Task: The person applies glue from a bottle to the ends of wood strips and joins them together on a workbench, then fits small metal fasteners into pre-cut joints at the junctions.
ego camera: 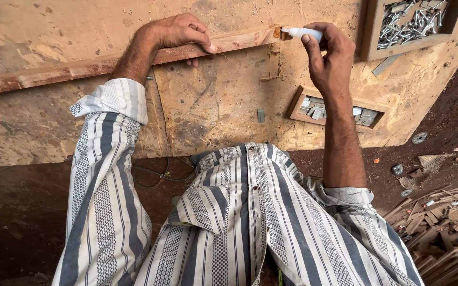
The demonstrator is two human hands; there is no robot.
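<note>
While the left hand (178, 33) clamps a long wooden strip (80, 68) across the upper frame on the bench (213, 106), the right hand (327, 53) pinches a small white glue bottle (304, 33), nozzle touching the strip's end; any glue laid is not visible.

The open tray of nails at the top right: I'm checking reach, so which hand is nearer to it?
Right. The right hand, holding a small white bottle, is just beside the nail tray; the left hand rests farther along the wooden strip.
</note>
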